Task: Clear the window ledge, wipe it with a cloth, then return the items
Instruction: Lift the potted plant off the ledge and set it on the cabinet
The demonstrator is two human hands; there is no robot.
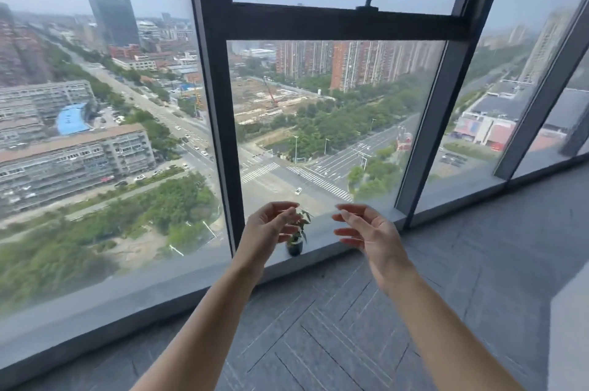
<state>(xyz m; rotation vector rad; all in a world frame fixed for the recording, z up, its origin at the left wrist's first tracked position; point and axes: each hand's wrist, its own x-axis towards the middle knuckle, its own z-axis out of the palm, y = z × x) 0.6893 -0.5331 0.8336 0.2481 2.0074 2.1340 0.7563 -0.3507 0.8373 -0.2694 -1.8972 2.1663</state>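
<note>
At the window ledge (pixel 178 288), high above a city crossroads, reached both bare forearms out over the grey floor (pixel 350 327). Faced a small potted plant (pixel 298 233) standing upright in a dark pot near the ledge's front edge, just right of the upright of the dark window frame (pixel 220 135). Held the left hand (pixel 271 226) raised on the plant's left side, palm turned inward, fingers loosely bent and gripping nothing; overlapped the upper leaves from this angle, though could not tell whether touching them. Held the right hand (pixel 366 231) raised on the plant's right side, apart from it, palm turned toward the left hand, fingers relaxed and slightly spread, likewise empty. Bracketed the plant between the two hands, neither one closed round pot or stem. Looked out through tall glass panes onto apartment blocks, trees and zebra crossings under a hazy sky. Saw a curved dark handle (pixel 373 2) on the frame's crossbar above, toward its right end. Noted grey planks laid in a herringbone pattern running up to the ledge's front face.
</note>
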